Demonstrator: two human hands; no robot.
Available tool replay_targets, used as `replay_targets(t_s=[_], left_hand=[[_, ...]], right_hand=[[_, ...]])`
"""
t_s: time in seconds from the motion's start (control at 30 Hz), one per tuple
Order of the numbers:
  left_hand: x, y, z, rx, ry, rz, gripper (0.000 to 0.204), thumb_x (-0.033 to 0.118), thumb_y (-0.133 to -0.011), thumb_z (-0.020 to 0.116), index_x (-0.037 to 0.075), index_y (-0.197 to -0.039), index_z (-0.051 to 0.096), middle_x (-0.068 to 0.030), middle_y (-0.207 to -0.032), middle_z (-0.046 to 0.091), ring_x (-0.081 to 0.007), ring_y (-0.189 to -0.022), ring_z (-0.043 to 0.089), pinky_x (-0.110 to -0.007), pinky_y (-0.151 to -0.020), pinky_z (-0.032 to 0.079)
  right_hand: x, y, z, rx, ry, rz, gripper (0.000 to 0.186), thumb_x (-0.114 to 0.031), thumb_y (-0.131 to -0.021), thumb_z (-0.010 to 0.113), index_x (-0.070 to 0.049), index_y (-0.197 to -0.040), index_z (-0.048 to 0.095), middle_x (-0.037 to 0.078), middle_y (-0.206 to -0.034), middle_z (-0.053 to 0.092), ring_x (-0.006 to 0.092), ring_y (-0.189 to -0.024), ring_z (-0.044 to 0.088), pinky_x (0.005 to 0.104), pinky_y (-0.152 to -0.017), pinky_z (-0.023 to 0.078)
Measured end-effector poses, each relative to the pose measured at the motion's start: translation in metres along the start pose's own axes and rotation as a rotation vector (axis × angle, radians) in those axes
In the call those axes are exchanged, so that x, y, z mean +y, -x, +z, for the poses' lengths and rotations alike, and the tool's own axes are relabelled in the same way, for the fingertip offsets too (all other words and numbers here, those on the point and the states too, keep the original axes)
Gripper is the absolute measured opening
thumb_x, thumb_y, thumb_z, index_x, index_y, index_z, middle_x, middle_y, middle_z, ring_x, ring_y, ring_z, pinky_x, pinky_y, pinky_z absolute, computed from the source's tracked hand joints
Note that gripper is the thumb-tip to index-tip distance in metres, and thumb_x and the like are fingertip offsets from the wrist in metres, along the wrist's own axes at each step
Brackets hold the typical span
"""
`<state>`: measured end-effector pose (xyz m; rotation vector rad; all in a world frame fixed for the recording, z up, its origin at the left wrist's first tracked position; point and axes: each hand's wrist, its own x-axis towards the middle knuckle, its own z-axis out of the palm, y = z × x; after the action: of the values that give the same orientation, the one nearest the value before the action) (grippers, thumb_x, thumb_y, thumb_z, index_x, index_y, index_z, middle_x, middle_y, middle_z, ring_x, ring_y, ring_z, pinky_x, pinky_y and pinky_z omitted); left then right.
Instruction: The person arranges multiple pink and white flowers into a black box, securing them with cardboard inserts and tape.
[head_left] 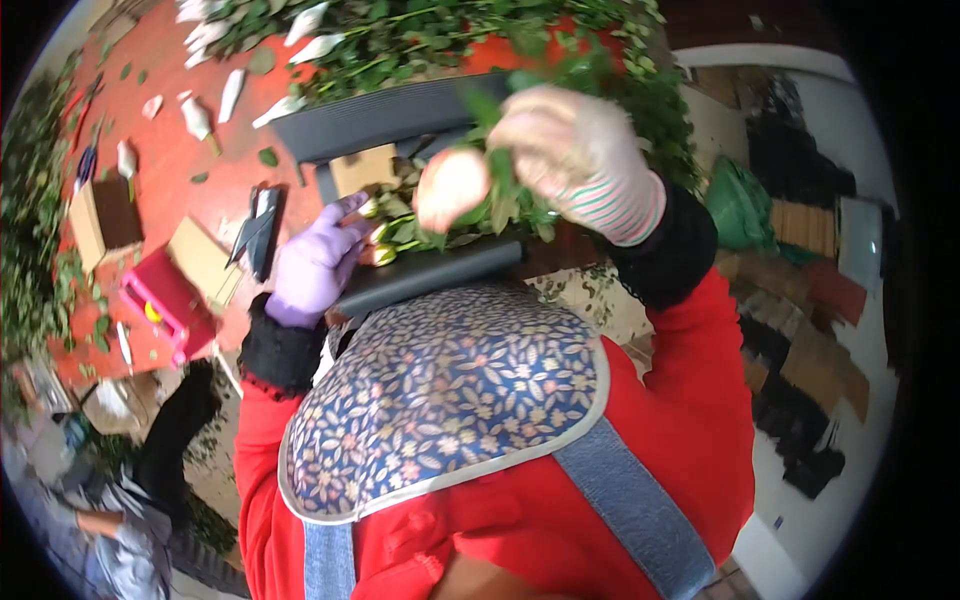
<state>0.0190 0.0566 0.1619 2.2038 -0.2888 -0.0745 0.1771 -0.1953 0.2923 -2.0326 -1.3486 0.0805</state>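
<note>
My right hand (pixel 575 150), in a pale glove with a striped cuff, is closed around the leafy stem of a rose (pixel 452 188). Its pinkish-cream bloom is smeared by motion and points to the left. In a purple glove, my left hand (pixel 318 258) has its fingers apart at the left side of a black padded trough (pixel 430 276). Its fingertips are beside yellow-green rose heads (pixel 380 254) lying in the trough with their leafy stems to the right. A piece of tan cardboard (pixel 364 170) stands behind those heads.
On the red table (pixel 228 165) lie several white-wrapped flower heads (pixel 196 118), a black stapler-like tool (pixel 262 232), a pink tape dispenser (pixel 170 305) and a cardboard box (pixel 104 224). Leafy stems (pixel 420 45) cover the far side. Another person (pixel 125 530) is at lower left.
</note>
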Motion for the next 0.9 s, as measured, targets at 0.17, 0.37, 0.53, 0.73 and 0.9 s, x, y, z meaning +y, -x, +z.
replay_targets(t_s=[0.17, 0.37, 0.53, 0.73, 0.9], left_hand=[[-0.007, 0.0, 0.004, -0.062, 0.011, -0.139, 0.025, 0.004, -0.079, 0.063, 0.005, -0.104, 0.067, -0.0115, -0.119, 0.061, -0.0272, -0.087, 0.067, -0.033, -0.07, 0.054], [-0.004, 0.006, 0.009, 0.061, 0.011, -0.041, 0.022, 0.007, -0.083, 0.063, 0.011, -0.103, 0.068, -0.0068, -0.124, 0.06, -0.0241, -0.087, 0.067, -0.032, -0.071, 0.054], [-0.012, 0.014, 0.019, 0.163, 0.122, -0.038, 0.022, 0.002, -0.083, 0.061, 0.007, -0.104, 0.068, -0.0078, -0.122, 0.062, -0.0202, -0.082, 0.068, -0.028, -0.068, 0.053], [-0.014, 0.016, 0.017, 0.046, 0.26, -0.12, 0.032, -0.012, -0.078, 0.057, 0.002, -0.105, 0.066, -0.0121, -0.125, 0.058, -0.0242, -0.084, 0.067, -0.028, -0.069, 0.053], [-0.009, 0.017, 0.017, 0.064, 0.241, -0.103, 0.037, -0.01, -0.075, 0.058, 0.004, -0.108, 0.066, -0.0123, -0.126, 0.058, -0.0244, -0.083, 0.067, -0.03, -0.07, 0.053]], right_hand=[[0.008, -0.024, 0.07, -0.195, 0.406, -0.105, 0.021, -0.036, -0.089, 0.057, -0.016, -0.096, 0.056, 0.004, -0.08, 0.059, 0.0227, -0.061, 0.06, 0.0369, -0.05, 0.047], [0.013, 0.012, 0.11, -0.571, 0.121, -0.195, 0.021, -0.027, -0.08, 0.06, -0.014, -0.096, 0.055, 0.005, -0.071, 0.047, 0.0231, -0.06, 0.053, 0.0364, -0.051, 0.043], [0.014, 0.009, 0.089, -0.837, -0.217, 0.262, 0.023, -0.029, -0.085, 0.06, -0.011, -0.099, 0.059, 0.01, -0.084, 0.052, 0.0302, -0.072, 0.058, 0.043, -0.062, 0.048], [0.029, -0.013, 0.118, -0.175, 0.357, 0.05, 0.014, -0.018, -0.082, 0.061, -0.014, -0.095, 0.057, 0.008, -0.083, 0.053, 0.03, -0.067, 0.058, 0.0424, -0.06, 0.048], [0.043, -0.001, 0.146, -0.292, 0.512, 0.041, 0.018, -0.021, -0.086, 0.06, -0.016, -0.103, 0.057, 0.007, -0.083, 0.052, 0.0271, -0.056, 0.055, 0.0397, -0.048, 0.045]])
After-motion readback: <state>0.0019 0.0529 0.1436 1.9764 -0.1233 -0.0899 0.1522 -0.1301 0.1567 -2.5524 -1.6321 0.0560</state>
